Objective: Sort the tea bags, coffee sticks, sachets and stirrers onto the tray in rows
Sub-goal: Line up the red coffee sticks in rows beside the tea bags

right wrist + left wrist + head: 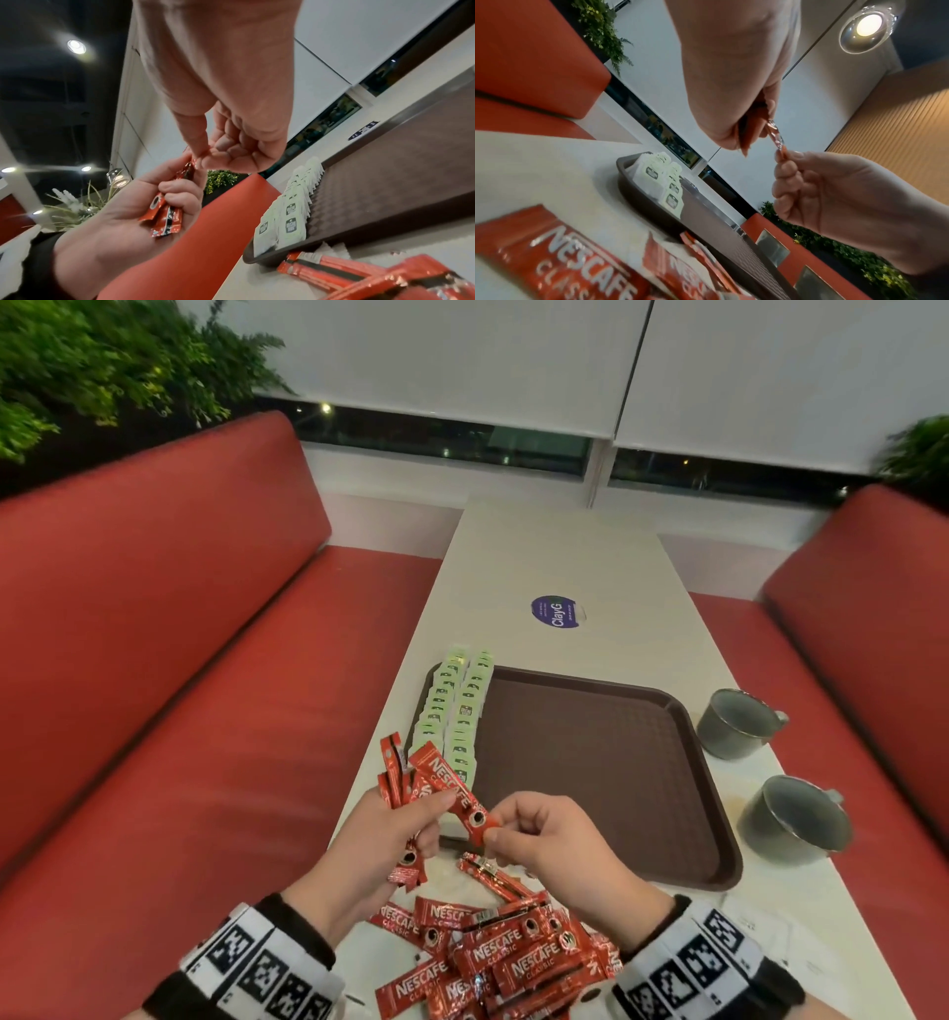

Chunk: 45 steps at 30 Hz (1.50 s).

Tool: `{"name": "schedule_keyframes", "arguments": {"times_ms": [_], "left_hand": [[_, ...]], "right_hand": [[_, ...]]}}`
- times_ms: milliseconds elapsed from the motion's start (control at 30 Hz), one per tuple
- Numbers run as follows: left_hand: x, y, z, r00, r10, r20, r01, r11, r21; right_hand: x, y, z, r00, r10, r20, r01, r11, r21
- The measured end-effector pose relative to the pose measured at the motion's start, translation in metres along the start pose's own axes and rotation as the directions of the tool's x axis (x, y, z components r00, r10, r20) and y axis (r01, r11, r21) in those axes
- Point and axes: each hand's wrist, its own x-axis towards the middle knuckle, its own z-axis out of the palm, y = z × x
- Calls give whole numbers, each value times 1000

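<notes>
My left hand [380, 834] grips a bundle of red Nescafe coffee sticks [398, 775] above the table's near left. One more red stick [454, 796] lies across its thumb, and my right hand [534, 834] pinches that stick's lower end between thumb and forefinger. The same pinch shows in the left wrist view on the stick [777, 140] and in the right wrist view beside the bundle [164, 217]. A loose pile of red coffee sticks [503, 952] lies on the table under my wrists. The brown tray [606, 762] holds two rows of green tea bags [457, 711] along its left side.
Two grey metal cups [737, 721] [793, 819] stand to the right of the tray. A round purple sticker [557, 611] lies on the white table [554, 546] farther back. Red bench seats [179, 660] flank the table on both sides.
</notes>
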Motion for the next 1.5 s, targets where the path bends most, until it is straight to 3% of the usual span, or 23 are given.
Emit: {"name": "schedule_keyframes", "arguments": {"times_ms": [200, 367, 500, 633, 767, 867, 1033, 1267, 1500], "left_hand": [[21, 8, 0, 999, 30, -9, -30, 998, 56], [36, 0, -3, 999, 11, -40, -8, 996, 89], [47, 1, -5, 991, -29, -127, 38, 996, 75], [53, 3, -17, 965, -149, -216, 157, 987, 21], [52, -4, -31, 934, -235, -270, 215, 971, -105], [50, -8, -38, 922, -249, -296, 218, 967, -134], [46, -8, -43, 902, -241, -359, 216, 970, -109], [45, -4, -44, 884, -257, -391, 235, 966, -105], [45, -1, -41, 863, -279, -421, 252, 960, -119]], "right_hand": [[13, 8, -15, 998, 54, -27, -55, 996, -68], [23, 5, -30, 985, 26, -171, -15, 998, 61], [53, -4, -47, 982, -8, -187, -14, 993, -117], [119, 5, -90, 913, -20, -408, -97, 960, -264], [184, 30, -122, 844, 105, -527, -272, 929, -250], [220, 47, -127, 834, 152, -531, -349, 890, -294], [254, 54, -125, 859, 163, -485, -399, 806, -438], [268, 49, -119, 856, 157, -493, -460, 668, -585], [273, 49, -117, 858, 189, -478, -486, 602, -633]]}}
